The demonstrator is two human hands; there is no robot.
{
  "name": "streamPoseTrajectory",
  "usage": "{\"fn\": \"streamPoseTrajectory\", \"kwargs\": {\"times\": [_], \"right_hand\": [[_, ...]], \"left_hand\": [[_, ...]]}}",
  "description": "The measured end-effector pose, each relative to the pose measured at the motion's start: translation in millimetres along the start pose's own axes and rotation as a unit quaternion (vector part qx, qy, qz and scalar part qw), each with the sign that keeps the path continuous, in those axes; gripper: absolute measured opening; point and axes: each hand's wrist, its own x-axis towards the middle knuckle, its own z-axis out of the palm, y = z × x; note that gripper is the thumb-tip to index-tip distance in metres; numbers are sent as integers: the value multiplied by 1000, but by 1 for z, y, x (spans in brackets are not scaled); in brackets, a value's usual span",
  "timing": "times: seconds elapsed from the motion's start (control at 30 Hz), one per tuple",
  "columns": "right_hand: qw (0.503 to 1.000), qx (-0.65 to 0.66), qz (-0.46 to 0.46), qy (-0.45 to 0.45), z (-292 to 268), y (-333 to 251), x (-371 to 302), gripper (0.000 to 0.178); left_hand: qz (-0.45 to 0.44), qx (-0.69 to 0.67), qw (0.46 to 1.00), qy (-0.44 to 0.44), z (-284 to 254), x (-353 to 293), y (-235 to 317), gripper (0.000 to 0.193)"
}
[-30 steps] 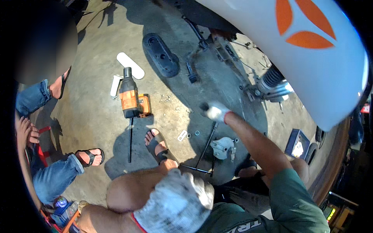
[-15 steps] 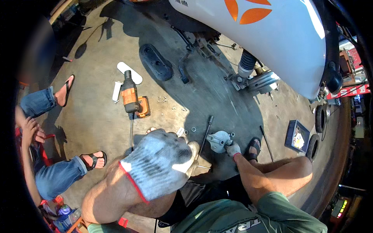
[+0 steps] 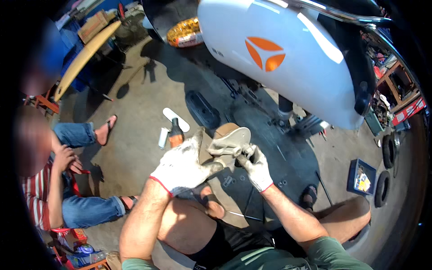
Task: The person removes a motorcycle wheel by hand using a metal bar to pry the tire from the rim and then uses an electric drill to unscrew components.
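My right hand, in a white work glove, grips the lever side of a grey metal drum brake plate, raised off the floor in front of me. My gloved left hand is against its left side, thumb below and fingers above. Between them is a curved tan-faced piece that looks like a brake shoe. Another tan curved edge shows behind the plate's top. The plate and my left glove hide much of how these parts meet.
An orange and black power tool, partly hidden, lies beyond my left hand. A white scooter body hangs over the far side. At left sits another person. A blue tray and tyres are at right. Loose rings and rods lie on the floor.
The brake plate has come up off the floor in my right hand and moved left. My left hand has turned and meets it. The head view has shifted, showing more at far left.
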Motion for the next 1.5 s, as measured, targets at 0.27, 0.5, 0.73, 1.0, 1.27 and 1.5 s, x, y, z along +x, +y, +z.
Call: {"fn": "streamPoseTrajectory", "kwargs": {"times": [0.27,0.5,0.73,1.0,1.27,1.5], "right_hand": [[984,-112,-139,-13,48,-73,20,50],[970,-219,-72,-72,13,13,-18,51],[908,-365,197,-49,-82,92,-38,47],[944,-265,177,-88,-55,118,-40,41],[974,-132,178,-47,-74,164,-43,35],[976,-10,159,148,-101,113,-45,45]], "left_hand": [[13,-315,938,146,-10,-11,-24,67],[-43,-295,912,281,-22,-49,-72,45],[-95,-441,769,453,13,-70,-134,25],[-208,-346,762,506,19,-143,-218,37],[-240,-224,785,526,51,-109,-213,47],[-305,-155,831,438,95,-113,-233,46]]}}
